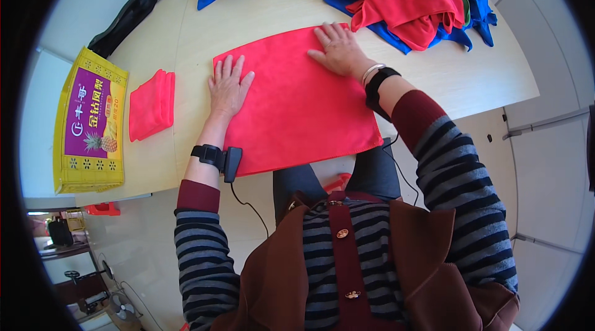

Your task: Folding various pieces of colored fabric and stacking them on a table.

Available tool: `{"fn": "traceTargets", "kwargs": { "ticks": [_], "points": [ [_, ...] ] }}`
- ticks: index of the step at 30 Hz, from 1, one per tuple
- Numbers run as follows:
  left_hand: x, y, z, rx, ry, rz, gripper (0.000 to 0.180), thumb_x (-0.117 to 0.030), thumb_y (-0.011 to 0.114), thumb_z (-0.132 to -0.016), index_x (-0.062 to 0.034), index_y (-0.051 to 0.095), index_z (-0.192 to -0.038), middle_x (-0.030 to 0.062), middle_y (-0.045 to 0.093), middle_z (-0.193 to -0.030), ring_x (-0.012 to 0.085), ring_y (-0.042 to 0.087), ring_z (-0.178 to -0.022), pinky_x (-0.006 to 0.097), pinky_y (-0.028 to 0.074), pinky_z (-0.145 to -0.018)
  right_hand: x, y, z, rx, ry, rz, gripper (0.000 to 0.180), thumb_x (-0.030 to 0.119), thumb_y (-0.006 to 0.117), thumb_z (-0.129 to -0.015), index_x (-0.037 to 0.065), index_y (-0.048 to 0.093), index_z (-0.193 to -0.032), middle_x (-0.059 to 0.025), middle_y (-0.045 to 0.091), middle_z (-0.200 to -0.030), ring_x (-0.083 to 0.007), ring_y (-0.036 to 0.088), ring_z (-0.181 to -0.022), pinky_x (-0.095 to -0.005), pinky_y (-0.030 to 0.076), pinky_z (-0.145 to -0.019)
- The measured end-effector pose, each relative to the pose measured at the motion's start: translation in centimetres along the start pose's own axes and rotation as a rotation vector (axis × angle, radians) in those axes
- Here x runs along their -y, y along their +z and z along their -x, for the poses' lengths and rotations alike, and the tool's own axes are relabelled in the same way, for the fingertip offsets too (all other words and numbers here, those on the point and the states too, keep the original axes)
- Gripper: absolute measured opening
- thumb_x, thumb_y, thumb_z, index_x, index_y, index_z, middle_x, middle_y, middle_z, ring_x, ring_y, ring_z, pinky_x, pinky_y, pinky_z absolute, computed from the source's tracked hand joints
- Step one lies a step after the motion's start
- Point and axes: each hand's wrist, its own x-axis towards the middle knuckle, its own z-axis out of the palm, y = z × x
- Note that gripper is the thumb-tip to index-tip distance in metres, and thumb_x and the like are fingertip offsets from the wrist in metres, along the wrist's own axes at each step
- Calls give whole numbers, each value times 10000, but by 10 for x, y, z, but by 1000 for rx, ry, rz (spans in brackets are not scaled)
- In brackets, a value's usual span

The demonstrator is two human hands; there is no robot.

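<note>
Now, through the head view, I see a yellow bag (93, 173), its contents hidden, beside a folded red cloth (152, 106). Left hand (229, 90) and right hand (341, 50) lie flat, fingers spread, on the larger red cloth (297, 101) at the pale table's (483, 74) near edge. White cabinets (545, 39) stand right; a fan (122, 306), lower left.

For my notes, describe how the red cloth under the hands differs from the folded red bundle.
The spread cloth lies broad and flat; the folded bundle is much smaller, with layers showing. The left hand and right hand rest on the spread cloth, while neither touches the folded bundle. Both are red and on the table.
</note>
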Motion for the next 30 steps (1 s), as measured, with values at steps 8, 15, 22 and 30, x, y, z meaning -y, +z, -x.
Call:
{"fn": "traceTargets", "kwargs": {
  "ticks": [8, 15, 22, 30],
  "points": [
    [-11, -7, -2, 14, -142, -35, 630, -541, 378, -943, -211, 304, -1475, 115, 199, -1556, 306, 112, -1448, 574, 104, -1130, 4, -11, -10, 82, 256, 189, 741, 580, 351, -941, 51, 291, -1456, -166, 286, -1503, -361, 232, -1399, -512, 188, -1131],
    [-60, 5, -5, -84, 179, -31, 600, -510, 382, -952, -203, 326, -1465, 110, 234, -1545, 316, 176, -1431, 556, 120, -1136, 46, 3, 7, 65, -132, 22, 699, 562, 343, -950, 102, 282, -1472, -148, 253, -1528, -367, 196, -1416, -531, 167, -1134],
    [-67, 7, -3, -94, 184, -5, 578, -497, 402, -950, -193, 372, -1440, 110, 298, -1517, 324, 232, -1411, 562, 156, -1126, 43, -5, 9, 48, -180, 14, 677, 555, 348, -953, 129, 286, -1475, -147, 247, -1532, -370, 191, -1418, -537, 173, -1131],
    [-63, -8, 2, -46, 157, 106, 584, -504, 386, -955, -194, 357, -1450, 109, 272, -1528, 327, 215, -1416, 562, 146, -1126, 38, -26, 0, 221, -108, -112, 669, 547, 357, -948, 133, 297, -1470, -137, 251, -1533, -364, 186, -1423, -541, 189, -1126]
  ]
}}
